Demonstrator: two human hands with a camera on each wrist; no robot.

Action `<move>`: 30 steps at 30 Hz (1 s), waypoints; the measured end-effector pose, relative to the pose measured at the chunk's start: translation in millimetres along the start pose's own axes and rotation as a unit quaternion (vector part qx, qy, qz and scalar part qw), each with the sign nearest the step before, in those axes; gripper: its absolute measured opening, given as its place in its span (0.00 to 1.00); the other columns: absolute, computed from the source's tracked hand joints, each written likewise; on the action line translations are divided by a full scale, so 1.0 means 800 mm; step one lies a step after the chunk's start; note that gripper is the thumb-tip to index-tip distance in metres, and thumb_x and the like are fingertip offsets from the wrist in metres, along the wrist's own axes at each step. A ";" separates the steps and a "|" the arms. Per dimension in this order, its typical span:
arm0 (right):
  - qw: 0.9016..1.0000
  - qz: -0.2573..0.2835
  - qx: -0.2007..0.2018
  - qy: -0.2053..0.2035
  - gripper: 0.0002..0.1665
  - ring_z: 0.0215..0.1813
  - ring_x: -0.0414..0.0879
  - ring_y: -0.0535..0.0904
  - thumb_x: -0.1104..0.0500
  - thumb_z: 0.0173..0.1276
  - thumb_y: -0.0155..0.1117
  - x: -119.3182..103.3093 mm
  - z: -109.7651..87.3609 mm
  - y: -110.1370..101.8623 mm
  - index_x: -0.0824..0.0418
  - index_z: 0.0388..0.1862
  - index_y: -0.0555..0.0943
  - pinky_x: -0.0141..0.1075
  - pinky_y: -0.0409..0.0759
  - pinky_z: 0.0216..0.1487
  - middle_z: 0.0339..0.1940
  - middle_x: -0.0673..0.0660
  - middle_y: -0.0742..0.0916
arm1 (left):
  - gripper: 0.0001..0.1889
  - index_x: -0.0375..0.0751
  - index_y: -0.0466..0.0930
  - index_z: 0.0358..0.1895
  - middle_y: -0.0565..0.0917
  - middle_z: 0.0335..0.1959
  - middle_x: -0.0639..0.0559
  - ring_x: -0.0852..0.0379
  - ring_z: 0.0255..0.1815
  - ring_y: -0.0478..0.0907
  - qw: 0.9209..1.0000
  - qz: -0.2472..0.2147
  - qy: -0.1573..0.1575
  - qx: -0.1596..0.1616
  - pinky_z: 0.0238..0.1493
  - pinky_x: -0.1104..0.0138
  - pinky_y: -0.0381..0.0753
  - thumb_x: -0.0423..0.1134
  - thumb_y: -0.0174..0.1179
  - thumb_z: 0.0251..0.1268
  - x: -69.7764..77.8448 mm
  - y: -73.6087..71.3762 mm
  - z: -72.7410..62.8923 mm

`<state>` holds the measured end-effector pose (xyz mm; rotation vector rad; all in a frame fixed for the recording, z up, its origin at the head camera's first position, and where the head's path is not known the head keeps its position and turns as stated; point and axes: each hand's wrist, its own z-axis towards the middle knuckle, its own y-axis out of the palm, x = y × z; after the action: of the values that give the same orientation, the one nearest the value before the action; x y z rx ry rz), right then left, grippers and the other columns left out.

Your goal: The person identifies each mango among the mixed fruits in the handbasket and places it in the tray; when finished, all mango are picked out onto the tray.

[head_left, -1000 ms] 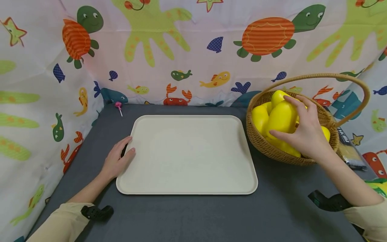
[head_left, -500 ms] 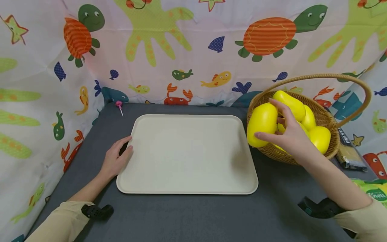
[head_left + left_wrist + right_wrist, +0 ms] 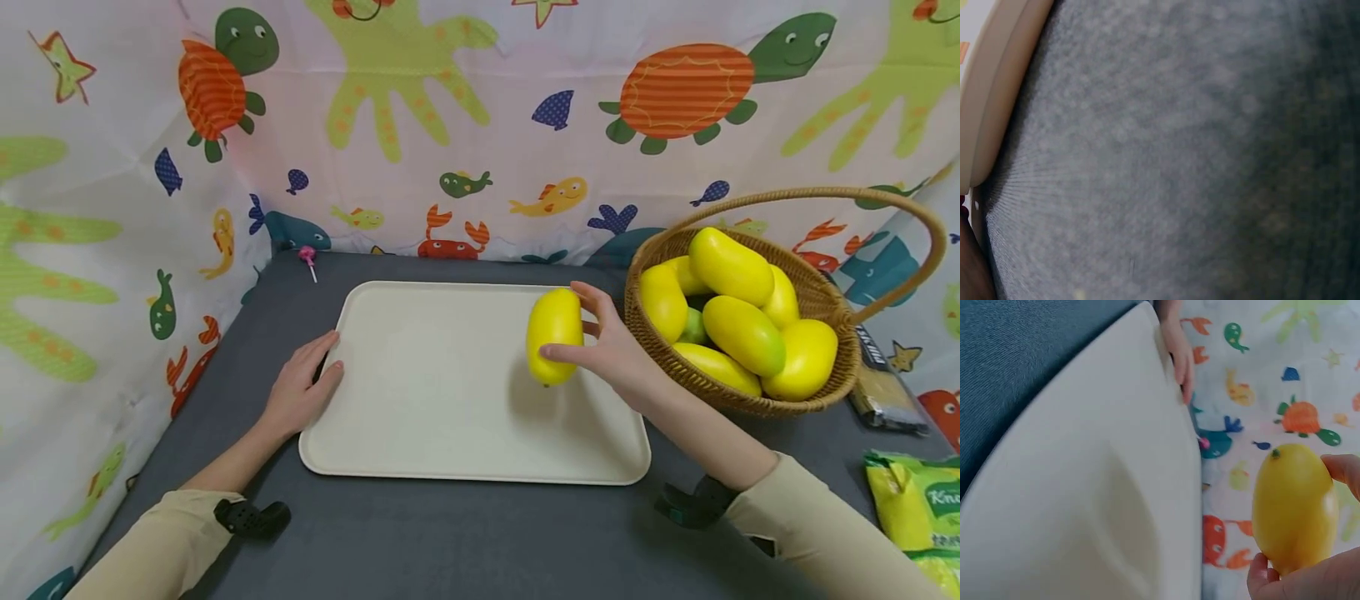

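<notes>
Fingers of the left hand [image 3: 300,387] lie loose, touching the left edge of the tray [image 3: 420,383], with the thumb apart from them. A pink lolly [image 3: 307,253] is by the back left corner of the worktop [image 3: 450,533]. Up over the tray's right part is a mango [image 3: 551,325], pinched by the right hand's [image 3: 606,343] fingers. More mangoes [image 3: 744,335] sit in the basket [image 3: 847,367] near the back right corner. A bag [image 3: 917,504] lies by the right edge.

A sea-animal curtain [image 3: 517,150] is hung behind the grey table [image 3: 465,542]; a pink lollipop [image 3: 307,253] is seen at back left, a green-yellow bag [image 3: 911,504] at right.
</notes>
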<state>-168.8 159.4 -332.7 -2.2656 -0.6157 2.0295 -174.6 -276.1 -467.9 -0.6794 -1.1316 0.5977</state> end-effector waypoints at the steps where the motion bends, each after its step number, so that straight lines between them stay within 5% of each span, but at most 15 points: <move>1: 1.000 0.009 -0.002 0.002 0.58 0.71 0.62 0.56 0.57 0.59 0.73 0.002 0.006 0.007 0.53 0.79 0.46 0.57 0.64 0.65 0.77 0.59 0.53 | 0.29 0.37 0.61 0.74 0.63 0.73 0.39 0.37 0.73 0.56 1.000 0.003 -0.001 -0.001 0.66 0.39 0.53 0.47 0.48 0.76 0.000 0.000 0.000; 11: 0.994 0.099 -0.001 0.045 0.54 0.66 0.57 0.66 0.57 0.59 0.74 0.020 0.064 0.083 0.54 0.77 0.51 0.47 0.68 0.65 0.74 0.57 0.60 | 0.30 0.41 0.58 0.75 0.60 0.75 0.43 0.39 0.74 0.54 1.000 0.010 -0.018 -0.010 0.67 0.37 0.50 0.49 0.48 0.76 0.002 -0.001 0.000; 17: 0.995 0.079 0.011 0.052 0.54 0.66 0.54 0.68 0.53 0.58 0.75 0.029 0.096 0.126 0.51 0.77 0.53 0.46 0.70 0.64 0.74 0.54 0.62 | 0.30 0.41 0.59 0.75 0.60 0.76 0.43 0.39 0.74 0.55 1.000 0.000 -0.015 -0.007 0.66 0.36 0.50 0.48 0.48 0.76 0.001 0.000 0.000; 30: 1.000 0.008 0.028 0.000 0.54 0.65 0.53 0.70 0.47 0.57 0.74 0.025 0.153 0.200 0.53 0.78 0.57 0.43 0.74 0.60 0.73 0.57 0.65 | 0.28 0.41 0.63 0.74 0.62 0.75 0.45 0.39 0.73 0.58 1.000 -0.007 -0.017 -0.001 0.66 0.37 0.51 0.47 0.50 0.75 0.002 -0.002 -0.001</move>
<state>-242.7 -9.9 -415.5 -2.2462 -0.5348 2.0285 -173.4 -275.8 -465.7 -0.6645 -1.1668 0.5987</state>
